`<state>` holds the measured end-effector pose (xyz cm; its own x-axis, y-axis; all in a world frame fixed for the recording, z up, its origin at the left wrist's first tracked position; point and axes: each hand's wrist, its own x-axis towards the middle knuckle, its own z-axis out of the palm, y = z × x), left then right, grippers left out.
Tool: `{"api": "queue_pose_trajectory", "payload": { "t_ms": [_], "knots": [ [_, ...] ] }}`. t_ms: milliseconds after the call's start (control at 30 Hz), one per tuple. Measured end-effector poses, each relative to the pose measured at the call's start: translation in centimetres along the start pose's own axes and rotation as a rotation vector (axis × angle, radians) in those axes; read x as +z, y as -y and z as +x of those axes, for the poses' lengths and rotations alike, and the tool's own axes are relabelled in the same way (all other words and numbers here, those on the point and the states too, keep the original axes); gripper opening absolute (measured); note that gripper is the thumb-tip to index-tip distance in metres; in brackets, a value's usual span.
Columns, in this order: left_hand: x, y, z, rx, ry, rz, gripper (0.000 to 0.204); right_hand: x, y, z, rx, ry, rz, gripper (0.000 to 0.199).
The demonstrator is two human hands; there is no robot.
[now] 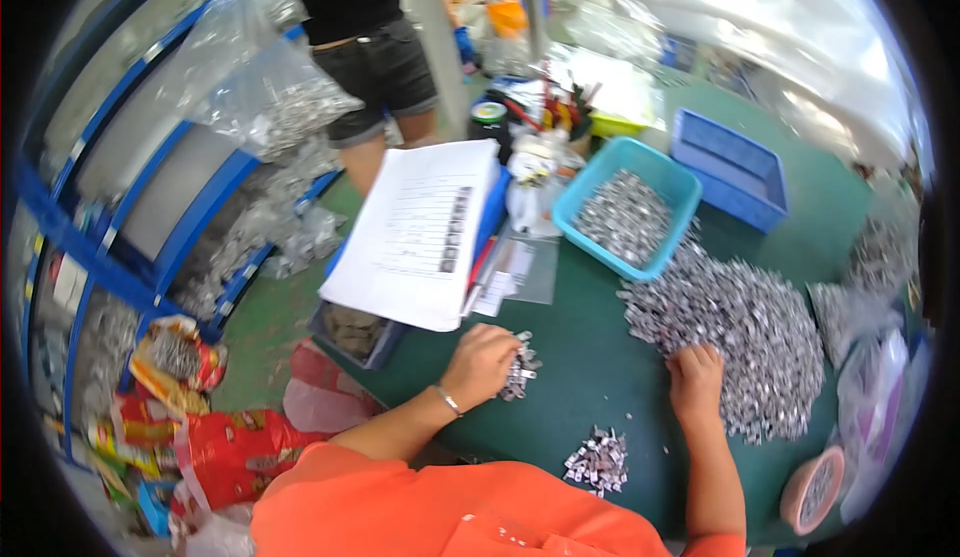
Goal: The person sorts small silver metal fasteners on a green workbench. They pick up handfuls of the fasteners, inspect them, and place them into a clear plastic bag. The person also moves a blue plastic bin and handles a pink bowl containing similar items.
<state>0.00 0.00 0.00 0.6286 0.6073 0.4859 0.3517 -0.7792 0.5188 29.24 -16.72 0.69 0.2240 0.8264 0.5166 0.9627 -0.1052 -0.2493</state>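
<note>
Small metallic parts [755, 347] are lying in a broad heap on the right of the green counter [590, 357]. The right grip [695, 382] is resting at the heap's near-left edge; the left grip [480, 365] is resting against a smaller cluster [518, 382]. Both grips are holding a curled shape, but whether either is pinching a part cannot be told. Working from the heap's margin is probably limiting scatter. A third cluster [598, 460] is lying nearer the operator, best staying separate. Beyond, a teal basin [648, 269] is holding similar parts.
</note>
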Motion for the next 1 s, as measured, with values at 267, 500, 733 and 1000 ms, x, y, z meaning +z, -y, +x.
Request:
{"api": "queue_pose_trajectory", "payload": {
  "t_ms": [267,500,733,1000],
  "knots": [
    [-4.7,-1.8,0.2,0.023,-0.316,-0.088,0.015,-0.7,3.4,0.3,-0.031,0.032,0.121,0.009],
    [-13.0,0.7,0.3,-0.137,-1.069,0.278,0.087,-1.0,2.4,0.0,-0.011,0.208,0.044,0.005],
    [-14.4,2.2,3.0,-0.255,-0.768,0.21,0.119,-1.2,2.8,0.0,0.005,0.25,0.027,0.003],
    [-14.2,2.4,3.1,-0.231,-0.605,0.196,0.131,-1.8,2.9,-1.2,0.022,0.261,0.019,0.005]
  ]
}}
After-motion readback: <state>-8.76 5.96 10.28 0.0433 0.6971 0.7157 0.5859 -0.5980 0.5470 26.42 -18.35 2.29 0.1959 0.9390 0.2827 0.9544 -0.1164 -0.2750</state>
